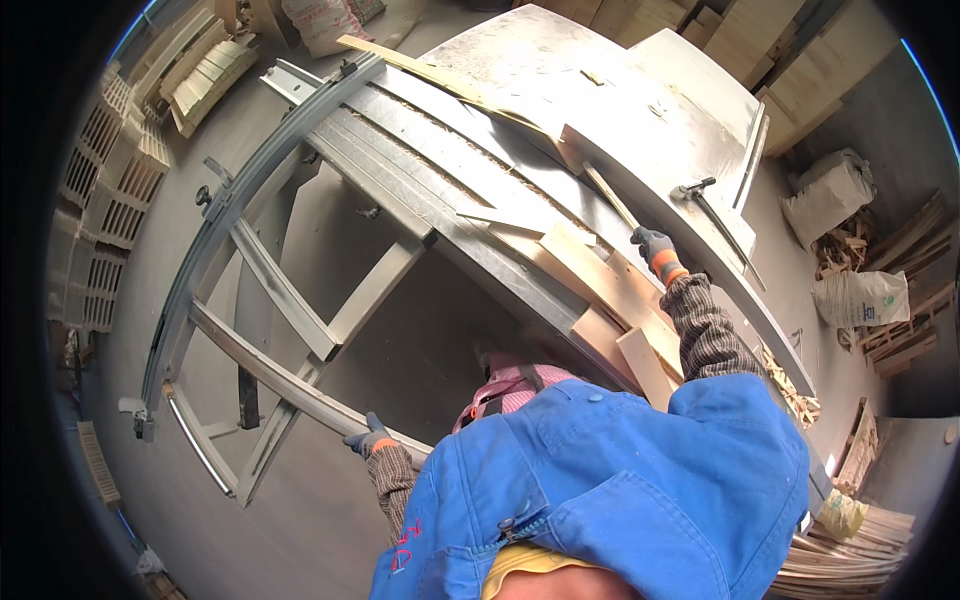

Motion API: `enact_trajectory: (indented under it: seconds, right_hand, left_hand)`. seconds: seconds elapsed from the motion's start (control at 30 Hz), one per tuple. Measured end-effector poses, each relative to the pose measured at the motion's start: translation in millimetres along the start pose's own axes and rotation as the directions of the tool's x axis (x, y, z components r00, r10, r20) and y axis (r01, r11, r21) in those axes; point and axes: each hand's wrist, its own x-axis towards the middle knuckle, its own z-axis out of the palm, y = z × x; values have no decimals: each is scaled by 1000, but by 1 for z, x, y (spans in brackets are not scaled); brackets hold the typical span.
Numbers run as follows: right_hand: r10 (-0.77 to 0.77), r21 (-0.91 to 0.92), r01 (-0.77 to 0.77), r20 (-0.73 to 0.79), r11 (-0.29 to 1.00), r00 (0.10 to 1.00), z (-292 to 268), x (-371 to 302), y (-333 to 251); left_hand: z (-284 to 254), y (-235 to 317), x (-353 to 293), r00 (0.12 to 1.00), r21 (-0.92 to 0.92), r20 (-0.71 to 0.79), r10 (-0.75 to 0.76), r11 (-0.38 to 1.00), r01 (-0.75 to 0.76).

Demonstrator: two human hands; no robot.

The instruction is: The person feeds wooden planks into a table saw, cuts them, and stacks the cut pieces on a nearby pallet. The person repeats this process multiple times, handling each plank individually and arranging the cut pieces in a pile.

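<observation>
My right hand, in a grey glove with an orange cuff, is closed around one end of a thin wooden stick. The stick's far end meets a small brown board on the saw table. Lower left, my left hand, gloved the same way, grips a curved-looking metal rail of the sliding frame. A long pale wood strip lies across the table's far left part, reaching toward the brown board. Close to my right forearm lie several loose boards on the machine's near edge.
The metal sliding carriage runs diagonally, with a long fence at left. A black-headed clamp-like bar rests on the right of the table. Stacked slatted pieces stand left; white sacks and wood scraps are at right.
</observation>
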Motion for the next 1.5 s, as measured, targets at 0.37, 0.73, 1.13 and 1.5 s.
enact_trajectory:
  seconds: [0.37,0.73,1.13,1.5]
  right_hand:
    - [40,83,-37,-29,996,999,7,-30,3]
    - [-57,78,59,-31,995,998,-7,-20,3]
    - [-501,-360,576,286,734,817,26,-143,3]
    - [-556,-524,777,551,350,622,161,-95,-116]
  left_hand:
    - [8,8,20,995,-145,19,-101,984,103]
    - [10,3,26,1000,-141,10,-18,990,19]
    - [0,8,9,1000,-72,-2,-14,997,14]
    - [-7,13,9,996,203,-27,-89,975,92]
